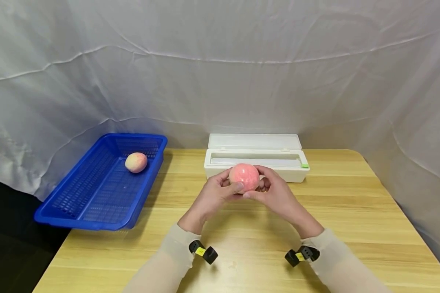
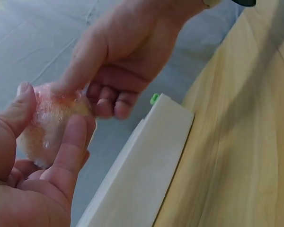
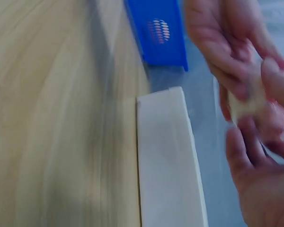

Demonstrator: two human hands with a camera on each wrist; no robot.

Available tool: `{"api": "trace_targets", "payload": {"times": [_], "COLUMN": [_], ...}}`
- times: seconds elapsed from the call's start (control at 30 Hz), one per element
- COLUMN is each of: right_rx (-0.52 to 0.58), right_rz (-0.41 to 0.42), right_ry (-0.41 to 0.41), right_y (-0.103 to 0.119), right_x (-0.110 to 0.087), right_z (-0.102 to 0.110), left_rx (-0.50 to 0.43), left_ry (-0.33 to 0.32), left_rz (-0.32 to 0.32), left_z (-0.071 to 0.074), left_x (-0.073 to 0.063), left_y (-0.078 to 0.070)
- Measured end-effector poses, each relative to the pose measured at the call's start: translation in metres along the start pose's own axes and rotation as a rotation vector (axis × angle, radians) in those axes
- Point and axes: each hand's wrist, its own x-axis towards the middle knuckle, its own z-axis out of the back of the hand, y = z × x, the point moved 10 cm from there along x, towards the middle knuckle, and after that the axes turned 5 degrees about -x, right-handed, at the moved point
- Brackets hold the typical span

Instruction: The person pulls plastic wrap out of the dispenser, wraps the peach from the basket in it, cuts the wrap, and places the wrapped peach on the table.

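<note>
Both hands hold a pink peach (image 1: 245, 176) above the table, in front of the white box. Shiny clear film seems to cover the peach (image 2: 49, 120), with glossy wrinkles showing in the left wrist view. My left hand (image 1: 213, 194) grips it from the left side, thumb on the near face. On the other side, my right hand (image 1: 278, 196) touches the fruit with its thumb and fingers; some of its fingers are curled beneath. In the right wrist view the peach is blurred and mostly hidden by the hands.
A blue slotted basket (image 1: 146, 191) stands at the left, with another peach (image 1: 136, 162) inside. The long white box (image 1: 293, 176), lid raised and a green piece (image 1: 304, 165) at its right end, sits at the table's back. Grey cloth (image 1: 242, 89) hangs behind.
</note>
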Motion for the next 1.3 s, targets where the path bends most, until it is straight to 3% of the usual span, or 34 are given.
{"api": "trace_targets", "payload": {"times": [0.13, 0.4, 0.7, 0.9, 1.3], "right_rx": [0.155, 0.145, 0.206, 0.248, 0.238], "right_rz": [-0.019, -0.028, -0.029, -0.055, -0.086], "right_ry": [0.103, 0.090, 0.099, 0.122, 0.125], "right_y": [-0.005, -0.011, -0.015, -0.017, -0.020], "right_x": [0.001, 0.002, 0.001, 0.001, 0.002], "right_z": [-0.006, -0.007, -0.008, -0.009, -0.010], "left_rx": [-0.045, -0.054, -0.061, 0.011, 0.014], "left_ry": [0.023, -0.012, 0.015, 0.025, 0.038], "left_rz": [0.026, 0.016, 0.021, 0.030, 0.029], "left_z": [0.001, 0.004, 0.007, 0.009, 0.009], "left_x": [-0.001, 0.000, 0.001, 0.000, 0.000], "left_y": [0.001, 0.002, 0.008, 0.008, 0.010]}}
